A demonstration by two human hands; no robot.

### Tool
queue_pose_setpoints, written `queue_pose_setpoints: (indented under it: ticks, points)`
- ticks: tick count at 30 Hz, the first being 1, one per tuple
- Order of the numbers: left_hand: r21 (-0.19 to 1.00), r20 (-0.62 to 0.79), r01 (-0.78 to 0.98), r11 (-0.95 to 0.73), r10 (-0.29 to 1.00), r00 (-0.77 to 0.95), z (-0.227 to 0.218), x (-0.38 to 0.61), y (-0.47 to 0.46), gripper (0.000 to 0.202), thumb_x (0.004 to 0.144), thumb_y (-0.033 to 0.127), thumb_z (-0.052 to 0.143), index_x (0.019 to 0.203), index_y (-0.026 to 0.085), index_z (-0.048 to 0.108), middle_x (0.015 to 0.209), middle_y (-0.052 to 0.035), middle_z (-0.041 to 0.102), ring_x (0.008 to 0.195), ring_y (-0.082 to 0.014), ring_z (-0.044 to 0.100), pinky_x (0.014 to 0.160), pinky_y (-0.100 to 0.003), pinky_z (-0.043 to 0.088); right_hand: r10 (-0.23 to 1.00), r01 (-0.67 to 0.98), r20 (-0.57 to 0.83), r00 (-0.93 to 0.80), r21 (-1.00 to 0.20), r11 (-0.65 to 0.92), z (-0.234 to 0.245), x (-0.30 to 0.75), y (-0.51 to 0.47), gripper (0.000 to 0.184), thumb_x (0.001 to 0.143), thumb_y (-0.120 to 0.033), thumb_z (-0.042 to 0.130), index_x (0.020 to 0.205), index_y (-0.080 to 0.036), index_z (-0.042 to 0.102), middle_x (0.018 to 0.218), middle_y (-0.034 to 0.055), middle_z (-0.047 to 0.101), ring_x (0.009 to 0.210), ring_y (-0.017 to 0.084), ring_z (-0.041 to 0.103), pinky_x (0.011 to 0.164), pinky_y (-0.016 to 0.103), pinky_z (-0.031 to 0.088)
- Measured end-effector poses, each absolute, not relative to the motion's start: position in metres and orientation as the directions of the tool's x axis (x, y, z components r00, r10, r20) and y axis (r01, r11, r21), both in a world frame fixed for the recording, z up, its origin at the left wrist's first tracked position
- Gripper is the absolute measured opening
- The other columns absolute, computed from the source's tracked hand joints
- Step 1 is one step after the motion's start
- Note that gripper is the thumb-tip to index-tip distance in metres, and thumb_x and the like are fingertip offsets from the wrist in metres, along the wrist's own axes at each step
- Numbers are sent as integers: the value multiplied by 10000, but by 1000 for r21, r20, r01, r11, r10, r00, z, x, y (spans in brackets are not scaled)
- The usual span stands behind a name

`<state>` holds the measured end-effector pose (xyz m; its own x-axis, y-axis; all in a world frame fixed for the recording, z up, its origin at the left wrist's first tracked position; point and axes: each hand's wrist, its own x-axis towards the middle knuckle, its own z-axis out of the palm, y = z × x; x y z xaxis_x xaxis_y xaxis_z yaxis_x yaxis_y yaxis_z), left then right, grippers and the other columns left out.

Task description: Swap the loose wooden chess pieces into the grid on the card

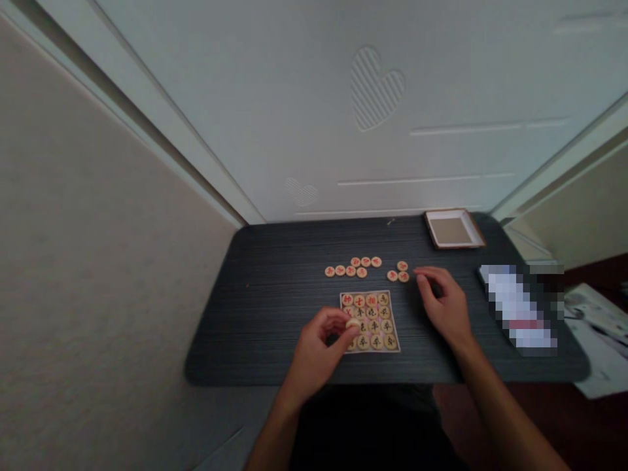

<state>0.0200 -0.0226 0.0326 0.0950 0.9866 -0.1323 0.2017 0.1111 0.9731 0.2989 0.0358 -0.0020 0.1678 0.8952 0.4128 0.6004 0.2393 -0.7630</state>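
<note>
My left hand pinches a round Chinese chess piece between thumb and fingers. It is above the left side of a shallow square box. Rows of wooden pieces with red or black characters, such as a red-marked one, lie in the box; my hand hides part of its left columns. My right hand hovers right of the box, its thumb and fingers apart and nothing visible in them. Just left of its fingertips, three red-marked pieces lie on the table.
Several more red-marked pieces lie in two rows behind the box on the dark table. A box lid rests at the back right corner. A blurred-out object sits at the right edge. A white door stands behind.
</note>
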Motion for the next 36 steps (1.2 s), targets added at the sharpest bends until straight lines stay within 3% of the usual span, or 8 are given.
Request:
queue_pose_setpoints:
  ticks: [10,15,22,27,31,36]
  points:
    - [977,-127,194,86,970,208,44,31,-25,150,932,349,695,1072,335,744,1086,-10,775,980,-218,752,895,-388,626,977,387,209,-52,-897,212,32,230,-39,119,963,-335,665,1064,-296,713,1001,43,745,917,230,712,824,378,591]
    - [979,-136,178,95,962,235,41,39,-30,143,925,336,701,1067,321,707,1030,-3,775,920,-207,753,889,-381,628,982,326,188,-35,-926,189,32,219,-41,84,955,-334,681,1017,-283,703,989,46,747,939,232,721,831,373,601]
    - [984,-67,176,26,971,231,43,33,-31,218,940,289,680,1153,312,718,1162,-33,747,997,-202,741,920,-358,628,995,269,96,21,-959,87,26,221,-45,116,948,-369,696,988,-260,696,933,46,731,877,215,713,767,329,608]
    - [982,-59,182,48,997,57,39,2,-17,165,920,317,718,1067,243,722,973,-26,798,895,-199,773,878,-343,637,999,291,34,23,-956,26,29,229,-47,234,967,-394,670,1149,-260,731,1026,63,704,920,201,702,791,308,599]
    - [960,-84,274,61,994,71,37,-17,-15,154,954,362,675,996,230,743,910,-19,817,867,-207,784,886,-353,626,1000,355,13,-10,-935,16,32,234,-47,234,994,-391,627,1154,-284,761,1051,67,689,979,208,686,810,303,587]
    - [941,-70,336,37,994,87,30,-16,-24,240,1036,373,537,1066,233,730,919,-23,811,873,-197,767,877,-348,602,1000,324,5,9,-946,2,28,232,-46,206,985,-387,642,1108,-279,768,1122,77,670,1042,217,686,864,319,595]
